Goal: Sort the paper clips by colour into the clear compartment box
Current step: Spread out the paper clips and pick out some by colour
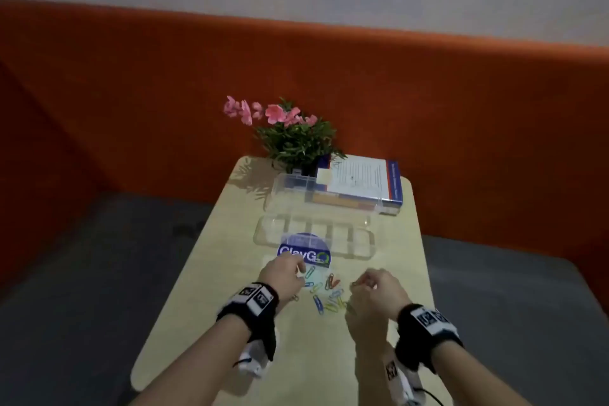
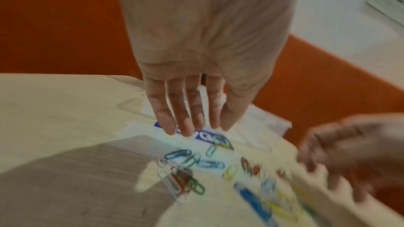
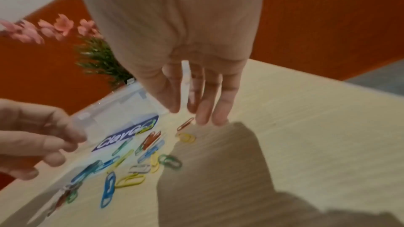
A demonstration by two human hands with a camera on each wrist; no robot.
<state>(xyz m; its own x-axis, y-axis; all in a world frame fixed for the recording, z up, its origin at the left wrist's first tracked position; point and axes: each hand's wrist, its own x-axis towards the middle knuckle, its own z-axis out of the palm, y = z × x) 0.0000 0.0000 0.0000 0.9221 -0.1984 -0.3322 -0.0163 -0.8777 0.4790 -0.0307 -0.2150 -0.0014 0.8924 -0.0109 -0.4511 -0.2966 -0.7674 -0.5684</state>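
Beyond the tabletop (image 1: 230, 273), head view: potted flowers (image 1: 290, 132), a book (image 1: 365, 181), the open clear box (image 1: 316, 237). Wrist views: paper clips (image 2: 186, 175) lie scattered between the left hand (image 2: 196, 75) and right hand (image 3: 186, 58), fingers (image 3: 205, 106) straight, empty.

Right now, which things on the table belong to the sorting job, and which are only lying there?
For the job:
- paper clips, loose between both hands
- clear compartment box, open, no clips seen in it

Only lying there:
- flower plant
- book
- round blue sticker
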